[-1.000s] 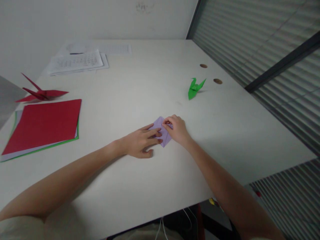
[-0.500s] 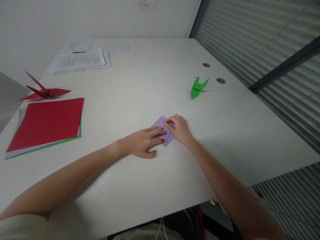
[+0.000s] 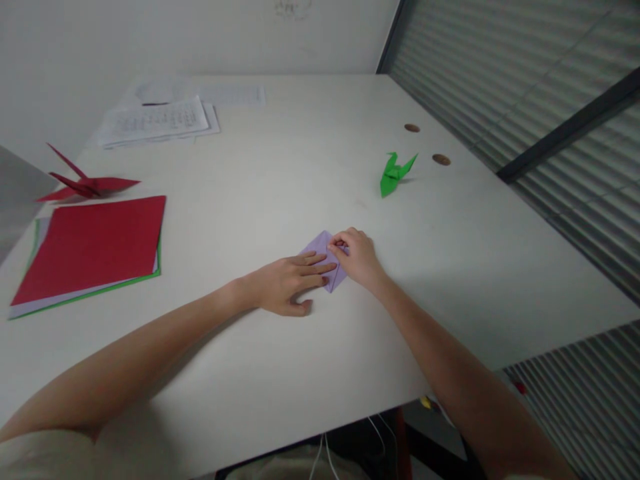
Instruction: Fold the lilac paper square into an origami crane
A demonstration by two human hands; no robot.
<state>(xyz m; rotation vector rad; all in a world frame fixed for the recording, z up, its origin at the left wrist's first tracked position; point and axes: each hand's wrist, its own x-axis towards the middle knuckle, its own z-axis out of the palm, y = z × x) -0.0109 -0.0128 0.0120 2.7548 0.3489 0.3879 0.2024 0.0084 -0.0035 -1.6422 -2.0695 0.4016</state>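
Observation:
A small folded sheet of purple origami paper [image 3: 325, 240] lies on the white table, a diamond in outline with creases across it. My left hand [image 3: 290, 285] rests flat with fingers spread, its fingertips pressing on the left and middle of the paper. At the paper's right side, my right hand [image 3: 356, 255] pinches with thumb and forefinger at the paper; its other fingers are curled. The hands cover part of the paper, so the exact fold under them is hidden.
A green paper crane [image 3: 393, 175] stands beyond my right hand. On the left are a red paper crane [image 3: 87, 188] and a stack of coloured sheets with a red sheet [image 3: 95, 247] on top. Written papers [image 3: 155, 120] lie at the back left. Blinds [image 3: 550, 120] run along the right.
My left middle finger has stretched slightly farther right across the paper. The right hand keeps its pinch in nearly the same place. The view has shifted very slightly.

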